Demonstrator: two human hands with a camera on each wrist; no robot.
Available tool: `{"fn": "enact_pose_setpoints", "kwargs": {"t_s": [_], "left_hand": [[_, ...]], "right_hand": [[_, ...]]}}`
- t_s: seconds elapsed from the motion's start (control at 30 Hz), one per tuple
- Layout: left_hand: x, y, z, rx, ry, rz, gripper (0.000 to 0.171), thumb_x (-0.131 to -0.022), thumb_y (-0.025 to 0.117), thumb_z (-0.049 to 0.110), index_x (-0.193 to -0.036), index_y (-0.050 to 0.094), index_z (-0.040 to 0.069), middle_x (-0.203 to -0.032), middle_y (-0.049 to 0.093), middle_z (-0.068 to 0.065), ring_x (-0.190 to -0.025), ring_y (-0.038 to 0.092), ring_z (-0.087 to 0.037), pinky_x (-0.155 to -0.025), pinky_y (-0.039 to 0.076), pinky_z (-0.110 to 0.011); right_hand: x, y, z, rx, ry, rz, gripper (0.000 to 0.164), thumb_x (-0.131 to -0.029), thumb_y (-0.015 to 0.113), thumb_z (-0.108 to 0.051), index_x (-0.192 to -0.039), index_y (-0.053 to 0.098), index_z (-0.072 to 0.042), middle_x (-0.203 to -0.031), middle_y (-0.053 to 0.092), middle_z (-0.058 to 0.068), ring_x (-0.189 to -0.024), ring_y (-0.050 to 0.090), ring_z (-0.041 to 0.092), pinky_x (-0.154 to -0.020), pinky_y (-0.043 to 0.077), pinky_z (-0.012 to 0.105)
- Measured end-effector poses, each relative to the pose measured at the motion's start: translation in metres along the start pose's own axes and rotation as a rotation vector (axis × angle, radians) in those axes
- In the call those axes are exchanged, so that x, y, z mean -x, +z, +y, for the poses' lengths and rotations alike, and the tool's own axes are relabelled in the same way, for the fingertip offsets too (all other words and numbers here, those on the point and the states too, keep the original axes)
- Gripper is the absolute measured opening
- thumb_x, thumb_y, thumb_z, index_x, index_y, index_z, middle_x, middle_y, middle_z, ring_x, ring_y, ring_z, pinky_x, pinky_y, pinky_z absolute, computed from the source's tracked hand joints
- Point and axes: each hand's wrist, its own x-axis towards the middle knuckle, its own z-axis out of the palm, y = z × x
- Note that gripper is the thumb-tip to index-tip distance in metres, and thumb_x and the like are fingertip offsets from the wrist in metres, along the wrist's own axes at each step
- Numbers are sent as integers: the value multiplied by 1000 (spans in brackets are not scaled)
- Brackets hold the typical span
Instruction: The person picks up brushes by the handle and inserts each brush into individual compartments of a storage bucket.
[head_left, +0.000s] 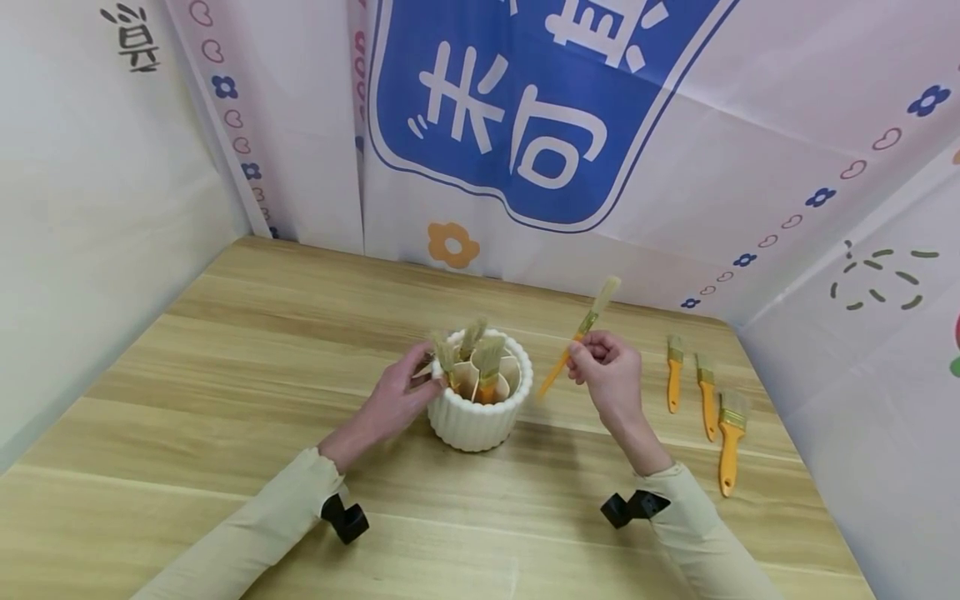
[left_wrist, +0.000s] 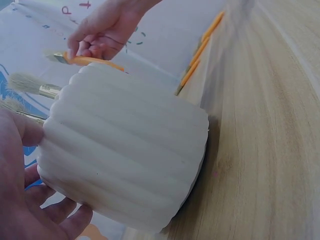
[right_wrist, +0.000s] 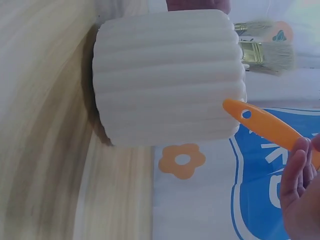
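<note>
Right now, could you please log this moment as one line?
left hand: holds white ribbed holder; right hand: grips orange-handled paintbrush; inside holder: three paintbrushes; tabletop, right: three orange-handled paintbrushes

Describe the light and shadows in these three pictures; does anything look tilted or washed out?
Head view: even light, soft shadows on the table by the white pot; left wrist view: the pot looks tilted, a dark shadow along its base; right wrist view: the scene looks sideways, washed out at the top right.
</note>
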Motion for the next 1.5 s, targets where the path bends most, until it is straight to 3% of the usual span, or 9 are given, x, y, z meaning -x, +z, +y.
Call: {"fn": "enact_pose_setpoints", "kwargs": {"t_s": [0.53, 0.83, 1.0, 1.27, 1.5], "left_hand": [[0, 0, 1, 10, -19, -7, 43, -88, 53, 1, -130, 42, 0, -133, 49, -28, -128, 45, -40, -107, 42, -46], [0, 0, 0, 0, -11, -6, 44, -88, 54, 2, -130, 42, -1, -132, 50, -28, -127, 46, -41, -107, 42, -47], [1, 0, -1, 2, -12, -5, 44, -88, 54, 1, -130, 42, -1, -131, 50, -28, -125, 48, -41, -106, 42, -47], [0, 0, -2, 2, -24, -10, 43, -89, 54, 2, -130, 42, 1, -131, 50, -28, -127, 46, -41, -107, 41, -47], [0, 0, -3, 6, -22, -11, 44, -89, 54, 3, -131, 42, 2, -133, 49, -27, -128, 45, -40, -107, 41, -46]], "right_hand": [[-3, 16, -13, -119, -126, 56, 8, -83, 59, 2, -83, 56, 10, -58, 62, -7, -47, 57, 3, -43, 49, 13], [3, 27, -1, 37, -239, -41, 7, -80, 60, 3, -84, 59, 9, -63, 62, -15, -50, 57, 1, -43, 48, 13], [7, 31, 5, 106, -209, -95, 9, -82, 64, 1, -86, 61, 8, -65, 61, -9, -51, 56, 3, -46, 47, 13], [12, 34, 14, 183, -154, -150, 12, -83, 66, -4, -89, 63, 5, -71, 63, 15, -56, 54, 1, -49, 46, 13], [15, 34, 24, 198, -142, -185, 14, -83, 66, -5, -92, 62, 4, -73, 64, 17, -57, 54, 2, -50, 46, 15]]}}
